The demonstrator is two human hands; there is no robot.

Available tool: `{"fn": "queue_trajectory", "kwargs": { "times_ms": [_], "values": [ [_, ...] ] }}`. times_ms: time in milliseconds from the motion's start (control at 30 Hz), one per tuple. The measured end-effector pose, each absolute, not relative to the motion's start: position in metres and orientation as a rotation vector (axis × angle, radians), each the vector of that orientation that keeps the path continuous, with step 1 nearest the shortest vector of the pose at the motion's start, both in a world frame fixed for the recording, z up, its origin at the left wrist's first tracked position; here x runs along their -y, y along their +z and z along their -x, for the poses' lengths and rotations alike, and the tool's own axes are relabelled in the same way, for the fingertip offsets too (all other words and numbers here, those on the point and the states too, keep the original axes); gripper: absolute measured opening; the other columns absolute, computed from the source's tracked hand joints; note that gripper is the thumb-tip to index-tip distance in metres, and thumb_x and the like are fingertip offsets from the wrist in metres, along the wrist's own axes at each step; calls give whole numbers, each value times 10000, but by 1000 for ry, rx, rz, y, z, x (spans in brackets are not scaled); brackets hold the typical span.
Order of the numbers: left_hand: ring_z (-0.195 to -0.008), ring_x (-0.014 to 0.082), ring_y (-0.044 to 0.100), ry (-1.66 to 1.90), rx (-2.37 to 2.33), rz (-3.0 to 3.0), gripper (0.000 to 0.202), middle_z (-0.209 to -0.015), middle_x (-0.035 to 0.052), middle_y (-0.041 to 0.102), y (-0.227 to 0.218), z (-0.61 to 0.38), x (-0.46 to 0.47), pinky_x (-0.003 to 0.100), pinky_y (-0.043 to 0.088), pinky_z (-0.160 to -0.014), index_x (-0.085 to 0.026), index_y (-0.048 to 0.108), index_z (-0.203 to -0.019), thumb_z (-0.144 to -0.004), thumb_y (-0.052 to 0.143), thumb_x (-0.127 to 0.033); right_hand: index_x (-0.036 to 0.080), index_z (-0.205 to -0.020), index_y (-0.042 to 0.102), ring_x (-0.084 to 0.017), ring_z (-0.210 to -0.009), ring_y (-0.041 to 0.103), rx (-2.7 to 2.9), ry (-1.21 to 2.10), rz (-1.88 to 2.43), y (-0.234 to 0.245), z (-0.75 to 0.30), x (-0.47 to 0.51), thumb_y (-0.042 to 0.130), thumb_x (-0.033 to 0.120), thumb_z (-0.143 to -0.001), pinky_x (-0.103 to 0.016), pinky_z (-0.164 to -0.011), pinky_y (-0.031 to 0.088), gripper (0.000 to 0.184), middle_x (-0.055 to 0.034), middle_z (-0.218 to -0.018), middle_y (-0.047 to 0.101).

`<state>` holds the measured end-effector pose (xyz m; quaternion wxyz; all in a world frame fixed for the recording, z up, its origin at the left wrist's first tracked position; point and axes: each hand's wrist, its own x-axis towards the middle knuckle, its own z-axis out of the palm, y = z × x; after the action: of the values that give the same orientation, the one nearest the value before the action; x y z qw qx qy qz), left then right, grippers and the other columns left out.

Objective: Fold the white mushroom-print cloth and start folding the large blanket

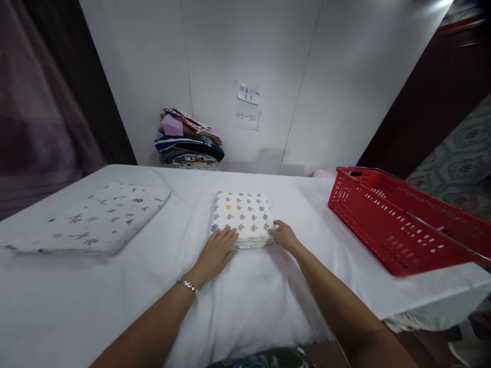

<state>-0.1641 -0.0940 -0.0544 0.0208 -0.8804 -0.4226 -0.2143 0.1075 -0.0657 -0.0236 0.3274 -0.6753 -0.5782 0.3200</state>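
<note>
A white cloth with small grey tree-like prints [245,214], folded into a neat square of several layers, lies at the middle of the table. My left hand [217,250] rests flat on its near left corner with the fingers stretched out. At the near right corner, my right hand [284,236] pinches the edge of the folded cloth. Further left, a larger white cloth with grey plant prints [111,220] lies spread and partly folded, apart from both hands.
A red plastic basket [387,225] with metal handles stands on the right side of the white-covered table [161,306]. Against the back wall is a pile of folded fabrics [190,145]. Paper notes [247,107] are stuck on that wall.
</note>
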Motion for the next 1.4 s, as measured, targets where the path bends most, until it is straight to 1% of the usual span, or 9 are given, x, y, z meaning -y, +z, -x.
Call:
{"fn": "queue_trajectory", "kwargs": {
  "times_ms": [333, 467, 600, 700, 867, 1067, 1133, 1233, 1400],
  "values": [
    [-1306, 215, 369, -711, 1411, 2794, 413, -1369, 58, 475, -46, 163, 99, 464, 284, -1086, -215, 476, -1284, -890, 454, -337, 174, -1124, 579, -144, -553, 548, 1668, 711, 1812, -40, -117, 72, 490, 344, -812, -237, -531, 389, 366, 14, -602, 595],
    [-1297, 221, 381, -812, 1413, 2820, 392, -1344, 63, 502, -44, 164, 100, 477, 292, -1076, -226, 502, -1258, -887, 461, -346, 160, -1251, 500, -228, -857, 608, 1904, 341, 1865, -26, -112, 73, 486, 342, -835, -332, -715, 456, 455, -92, -938, 664],
    [-1244, 198, 449, -968, 1449, 2809, 311, -1261, 56, 576, -44, 163, 100, 465, 312, -1067, -235, 566, -1174, -902, 438, -315, 174, -1316, 444, -241, -1244, 418, 2099, 145, 1540, -10, -80, 59, 471, 297, -852, -402, -988, 366, 480, -123, -1339, 475],
    [-1217, 193, 478, -1004, 1475, 2777, 289, -1223, 54, 603, -44, 164, 101, 465, 332, -1055, -234, 586, -1138, -907, 425, -298, 175, -1357, 395, -226, -1337, 295, 2201, 202, 1410, -7, -58, 40, 454, 371, -873, -409, -1058, 296, 526, -115, -1444, 348],
    [-1211, 196, 483, -933, 1464, 2788, 295, -1233, 46, 597, -40, 167, 107, 444, 341, -1049, -226, 575, -1152, -902, 427, -275, 112, -1374, 361, -290, -1373, 188, 2280, 215, 1736, -27, -57, 14, 412, 432, -900, -501, -1069, 217, 575, -169, -1476, 261],
    [-755, 167, 633, -824, 1718, 2711, 318, -793, 3, 690, -2, 150, 81, 314, 490, -711, -228, 644, -790, -911, 372, -340, 138, -1385, 354, -280, -1377, 178, 2341, 111, 1783, -45, -62, 12, 366, 452, -921, -496, -1068, 200, 560, -151, -1486, 246],
    [-928, 194, 618, -876, 1670, 2636, 265, -979, 37, 686, 7, 140, 55, 345, 470, -820, -224, 642, -928, -896, 410, -349, 142, -1384, 357, -282, -1376, 181, 2339, 107, 1797, -44, -61, 12, 366, 455, -919, -499, -1064, 201, 560, -148, -1485, 250],
    [-1263, 262, 408, -801, 1666, 2556, 334, -1325, 101, 512, 3, 131, 14, 456, 310, -1035, -201, 572, -1145, -871, 454, -352, 145, -1383, 361, -283, -1377, 176, 2330, 114, 1799, -43, -60, 10, 366, 455, -916, -497, -1063, 197, 561, -143, -1487, 246],
    [-1357, 313, 238, -619, 2117, 2431, 525, -1461, 142, 315, -29, 142, -25, 578, 284, -1002, -206, 422, -1314, -880, 358, -494, 148, -1398, 336, -270, -1383, 162, 2335, 172, 1771, -46, -63, 11, 323, 477, -921, -477, -1074, 184, 579, -122, -1498, 224]
  ]
}}
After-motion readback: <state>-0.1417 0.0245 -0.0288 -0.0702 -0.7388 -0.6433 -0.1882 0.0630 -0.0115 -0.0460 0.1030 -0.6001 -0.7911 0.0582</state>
